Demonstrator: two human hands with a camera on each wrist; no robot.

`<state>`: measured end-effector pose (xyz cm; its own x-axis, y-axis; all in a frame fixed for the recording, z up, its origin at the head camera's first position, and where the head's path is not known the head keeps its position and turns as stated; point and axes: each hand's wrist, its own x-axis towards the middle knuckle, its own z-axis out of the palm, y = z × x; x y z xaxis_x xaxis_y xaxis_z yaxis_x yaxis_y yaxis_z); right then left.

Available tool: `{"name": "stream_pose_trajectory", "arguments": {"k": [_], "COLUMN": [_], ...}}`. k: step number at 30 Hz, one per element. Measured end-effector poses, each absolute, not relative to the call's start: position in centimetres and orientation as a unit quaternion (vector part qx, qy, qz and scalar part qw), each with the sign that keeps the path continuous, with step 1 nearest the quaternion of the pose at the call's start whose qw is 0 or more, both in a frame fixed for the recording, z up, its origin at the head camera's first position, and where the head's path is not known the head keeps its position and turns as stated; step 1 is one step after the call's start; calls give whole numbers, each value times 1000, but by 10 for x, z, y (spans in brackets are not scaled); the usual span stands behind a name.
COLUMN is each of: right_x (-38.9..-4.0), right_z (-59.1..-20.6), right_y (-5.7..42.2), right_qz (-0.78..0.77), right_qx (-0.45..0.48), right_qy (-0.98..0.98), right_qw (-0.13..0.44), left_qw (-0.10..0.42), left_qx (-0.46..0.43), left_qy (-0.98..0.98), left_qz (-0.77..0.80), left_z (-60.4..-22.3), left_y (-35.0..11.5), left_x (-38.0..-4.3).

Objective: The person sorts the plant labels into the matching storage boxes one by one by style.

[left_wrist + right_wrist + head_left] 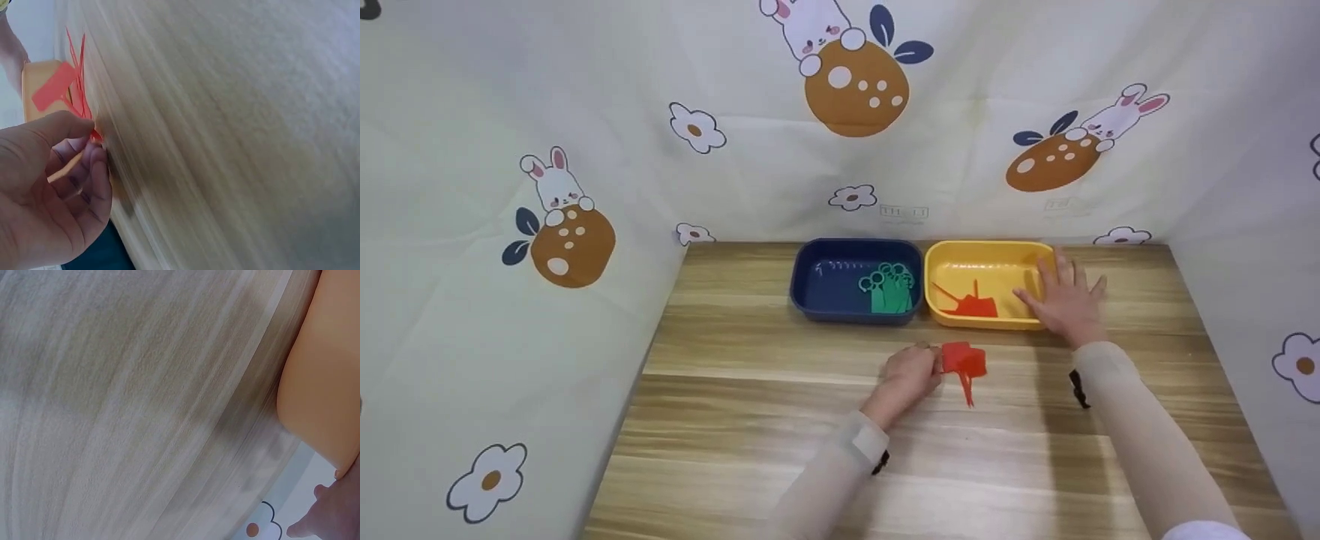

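Between thumb and fingertips, my left hand (911,373) pinches several flat red tags with thin tails (966,360), just in front of the yellow bin (994,323). The left wrist view shows the same red tags (55,87) beyond the thumb, low over the wood. Fingers spread, my right hand (1071,300) rests at the yellow bin's right rim, with the thumb reaching over the inside. More red tags (976,307) lie in that bin's front left part. In the right wrist view, part of the right hand (332,512) shows beside the bin's wall (320,377).
A dark blue bin (855,318) stands against the yellow one's left side. Green tags with ring ends (892,294) lie in its right half. Both bins sit at the back of the wooden table (750,420), before a patterned cloth (765,180) that also walls both sides.
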<state>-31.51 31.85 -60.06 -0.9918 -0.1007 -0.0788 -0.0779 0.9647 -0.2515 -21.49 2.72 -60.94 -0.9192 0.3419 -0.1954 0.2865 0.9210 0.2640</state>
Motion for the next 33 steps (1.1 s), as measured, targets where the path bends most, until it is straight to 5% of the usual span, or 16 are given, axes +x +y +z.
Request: {"name": "stream_pose_trajectory", "arguments": {"k": [19,33], "right_x": [-313,-315], "right_z": [-600,-597], "right_y": [317,316], "right_qz": [-125,-128], "right_qx": [-41,-46], "right_qy": [990,990], "right_qw": [42,40], "left_qw": [192,157], "left_qx": [129,132], "left_qy": [923,899], "left_qz": [308,386], "left_z": [-601,-572], "left_y": [26,20], "left_x": [-223,-243]}}
